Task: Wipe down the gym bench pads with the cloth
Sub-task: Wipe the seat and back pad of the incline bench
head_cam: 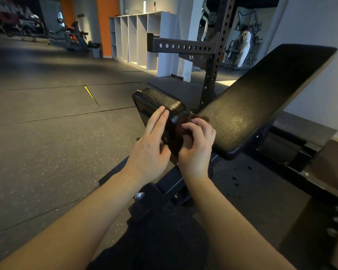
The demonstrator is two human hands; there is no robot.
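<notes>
Rack lettering "XA" | right hand grips cloth | left hand touches pad

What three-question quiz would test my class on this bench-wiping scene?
1. True or false: the right hand grips the cloth.
2. The left hand has straight fingers touching: A the seat pad, B the floor, C the white shelves.
3. Short answer: is the back pad flat or inclined?
Key: 1 true; 2 A; 3 inclined.
</notes>
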